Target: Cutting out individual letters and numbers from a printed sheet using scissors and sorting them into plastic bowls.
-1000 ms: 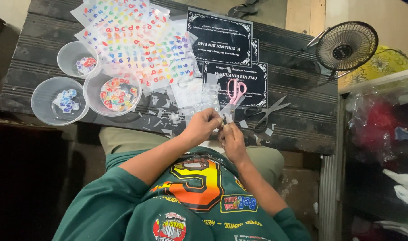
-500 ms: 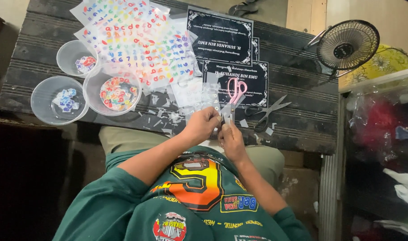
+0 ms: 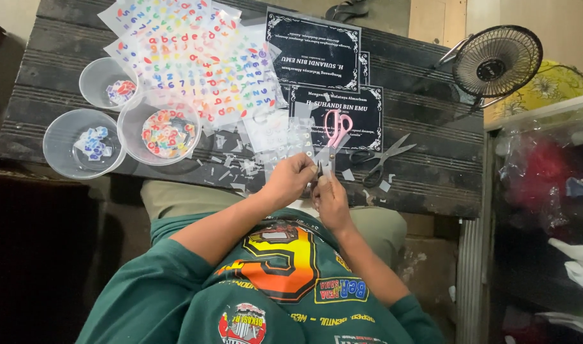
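- Head view: the left hand (image 3: 290, 181) and the right hand (image 3: 329, 199) meet at the near edge of a dark slatted wooden table (image 3: 425, 185), just above the person's lap and green printed shirt (image 3: 266, 286).
- The left hand's fingers are curled narrow, pinching a small clear plastic strip (image 3: 325, 163) that stands up between the two hands.
- The right hand's fingers also close on the lower end of that strip; its thumb points toward 12 o'clock. How much of the strip each hand grips, I cannot tell.
- At 12 o'clock from the hands, just beside the strip's top, pink-handled scissors (image 3: 337, 126) lie on a black printed card (image 3: 338, 114).
- At 2 o'clock from the hands, grey scissors (image 3: 382, 159) lie open on the table.
- A second black card (image 3: 315, 50) lies farther off at 12 o'clock.
- At 11 o'clock, clear sheets of coloured letter and number stickers (image 3: 196, 57) are fanned out over the table.
- At 9 to 10 o'clock stand three clear round bowls: one with multicoloured pieces (image 3: 167, 132), one with blue and white pieces (image 3: 84, 143), and a smaller cup (image 3: 109, 83) behind them.
- Small clear offcuts (image 3: 240, 167) are scattered on the table between the bowls and the hands.
- At 1 o'clock, well apart, a small black fan (image 3: 495, 60) sits at the table's far right corner.
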